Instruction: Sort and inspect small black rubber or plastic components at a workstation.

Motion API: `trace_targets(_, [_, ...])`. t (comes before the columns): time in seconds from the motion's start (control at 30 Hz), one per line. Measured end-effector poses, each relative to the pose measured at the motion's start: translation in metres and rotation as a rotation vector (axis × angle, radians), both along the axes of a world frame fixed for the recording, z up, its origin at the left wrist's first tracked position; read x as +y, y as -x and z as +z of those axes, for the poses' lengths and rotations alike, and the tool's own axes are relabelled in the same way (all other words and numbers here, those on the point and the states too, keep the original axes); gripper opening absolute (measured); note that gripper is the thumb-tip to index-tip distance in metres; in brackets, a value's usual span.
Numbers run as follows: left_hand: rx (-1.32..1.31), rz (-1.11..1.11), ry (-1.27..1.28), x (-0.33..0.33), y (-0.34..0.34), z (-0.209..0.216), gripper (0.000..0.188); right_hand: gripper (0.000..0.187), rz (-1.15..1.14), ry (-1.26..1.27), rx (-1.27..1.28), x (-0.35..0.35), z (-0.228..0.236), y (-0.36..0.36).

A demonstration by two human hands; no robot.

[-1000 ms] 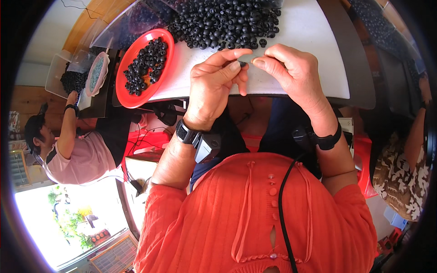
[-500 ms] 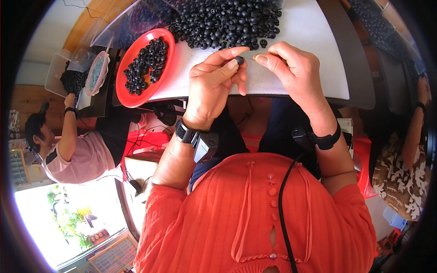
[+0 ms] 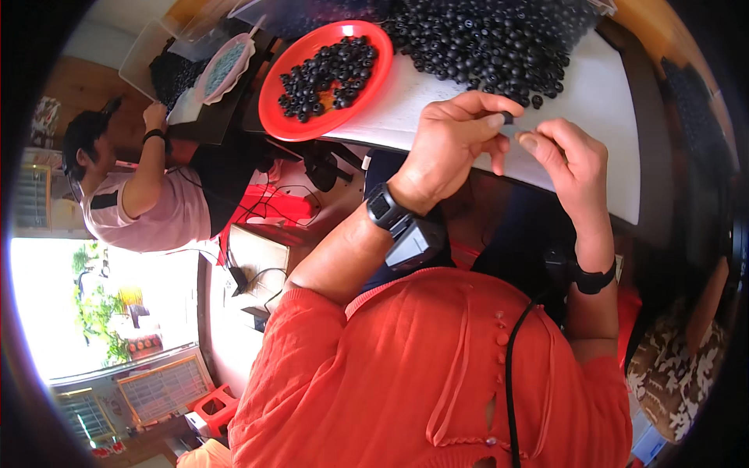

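At the far left, a co-worker in a pale pink top sits side-on, one arm reaching toward a clear box with dark pieces in it. Just right of that box is a pale pink bowl of bluish-grey bits. Next comes my red plate, with small black pieces spread over its middle. It rests at the edge of the white-topped desk.

A black band circles my left wrist. My left grip is raised near the desk's front edge, thumb and forefinger clamped on one black piece. Beyond it, a big heap of similar pieces covers the back of the desk. My right grip is just beside the held piece, thumb and forefinger tips close; I cannot tell whether anything is between them. A black strap is around that wrist. Farthest right, I see another person's camouflage-patterned clothing.
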State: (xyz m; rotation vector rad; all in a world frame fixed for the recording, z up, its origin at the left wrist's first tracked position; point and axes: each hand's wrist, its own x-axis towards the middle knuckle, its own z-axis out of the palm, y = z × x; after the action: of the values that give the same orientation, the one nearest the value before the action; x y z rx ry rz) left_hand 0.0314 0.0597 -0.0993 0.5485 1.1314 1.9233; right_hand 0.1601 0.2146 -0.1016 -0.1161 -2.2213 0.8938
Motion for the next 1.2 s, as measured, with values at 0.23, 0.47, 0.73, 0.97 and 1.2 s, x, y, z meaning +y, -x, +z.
trace_targets(0.23, [0.547, 0.298, 0.023, -0.027, 0.031, 0.019, 0.023, 0.015, 0.004, 0.111, 0.114, 0.003, -0.006, -0.002])
trace_targets(0.47, [1.480, 0.763, 0.586, -0.083, 0.107, 0.035, 0.025, 0.016, 0.010, 0.064, 0.140, 0.005, -0.008, 0.003])
trace_targets(0.73, [1.607, 0.333, 0.278, -0.017, 0.056, 0.004, 0.022, 0.017, -0.035, 0.073, 0.163, 0.006, -0.008, 0.002])
trace_targets(0.97, [1.754, 0.334, 0.419, 0.009, 0.051, -0.002, 0.022, 0.019, -0.021, 0.060, 0.191, 0.004, -0.007, 0.002])
trace_targets(1.2, [1.702, 0.355, 0.374, -0.009, 0.036, 0.014, 0.018, 0.020, -0.033, 0.075, 0.214, 0.005, -0.008, 0.001])
